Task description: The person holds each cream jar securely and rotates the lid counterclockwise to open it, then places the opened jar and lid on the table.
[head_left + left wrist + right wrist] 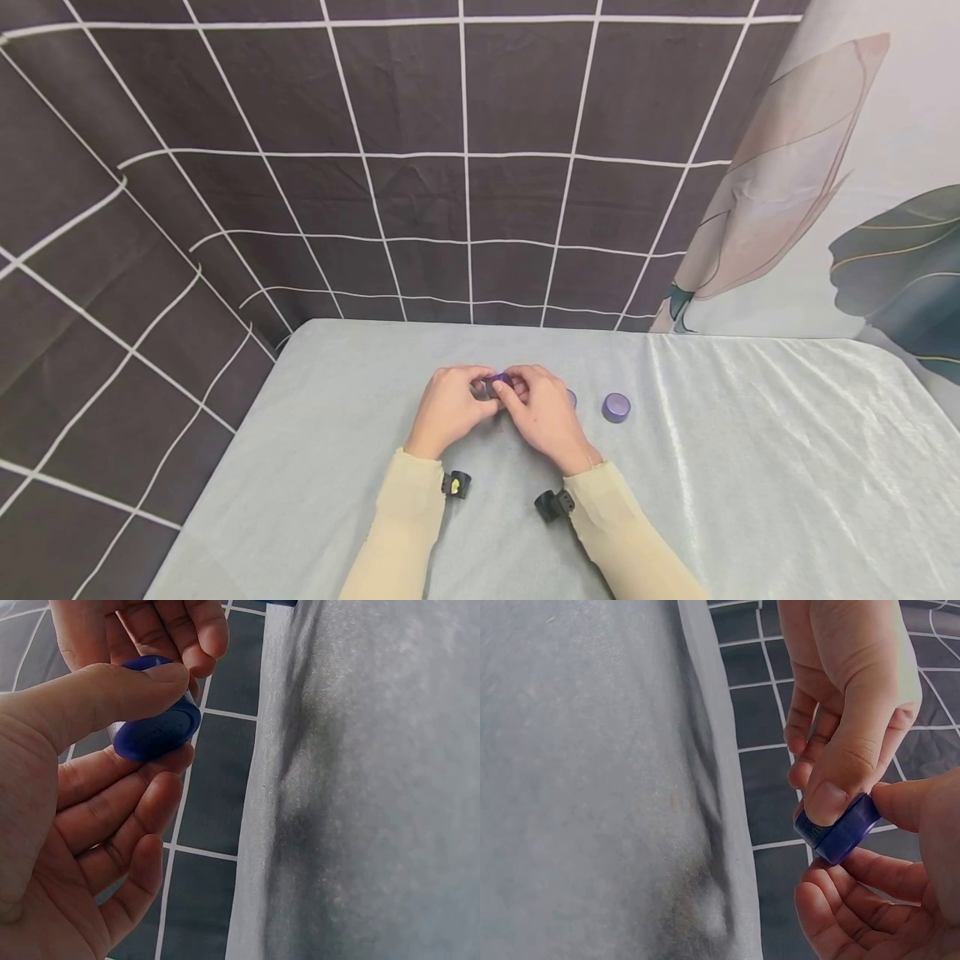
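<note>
Purple-blue and probably plastic, the small round container (849,835) is pinched by both my left grip (454,403) and right grip (543,413) over the bench (337,400), and I judge it light, stiff and slick, best held by its sides, though partly hidden from me.

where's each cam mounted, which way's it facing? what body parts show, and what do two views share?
Head: worn on the head, facing forward and down at the pale cloth and dark grid backdrop; left hand, right hand and sleeved forearms show.
Left wrist: on that wrist, facing the left hand's palm and fingers; right hand at top.
Right wrist: on that wrist, facing the right hand's fingers; left hand at top.
Shared: both wrist views show the small purple piece both hands hold.
</note>
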Demonstrator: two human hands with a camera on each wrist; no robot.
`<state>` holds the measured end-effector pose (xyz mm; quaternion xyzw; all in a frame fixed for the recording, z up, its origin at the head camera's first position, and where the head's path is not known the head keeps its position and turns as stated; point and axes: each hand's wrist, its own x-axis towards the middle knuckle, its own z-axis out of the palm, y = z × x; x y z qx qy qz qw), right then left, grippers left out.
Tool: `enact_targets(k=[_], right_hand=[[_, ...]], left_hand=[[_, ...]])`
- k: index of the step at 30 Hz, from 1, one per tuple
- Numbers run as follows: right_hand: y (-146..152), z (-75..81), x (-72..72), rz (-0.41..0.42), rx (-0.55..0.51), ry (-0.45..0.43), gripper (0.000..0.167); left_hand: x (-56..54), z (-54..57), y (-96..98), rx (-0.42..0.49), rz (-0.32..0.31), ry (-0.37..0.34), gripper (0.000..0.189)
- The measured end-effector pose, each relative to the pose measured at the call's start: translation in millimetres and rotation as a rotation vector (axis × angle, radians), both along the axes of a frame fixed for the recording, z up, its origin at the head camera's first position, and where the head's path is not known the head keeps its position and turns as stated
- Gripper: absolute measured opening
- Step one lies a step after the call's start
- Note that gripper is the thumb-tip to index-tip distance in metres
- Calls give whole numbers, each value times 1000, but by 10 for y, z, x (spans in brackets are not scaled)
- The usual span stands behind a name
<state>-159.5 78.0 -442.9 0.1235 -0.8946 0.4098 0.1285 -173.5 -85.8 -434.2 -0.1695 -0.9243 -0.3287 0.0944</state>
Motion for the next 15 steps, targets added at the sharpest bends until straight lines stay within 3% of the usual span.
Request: enact_targets(k=[15], right_hand=[[6, 7, 6, 4, 6, 1, 30]], left_hand=[[-2, -3, -3, -7, 1, -2, 28]])
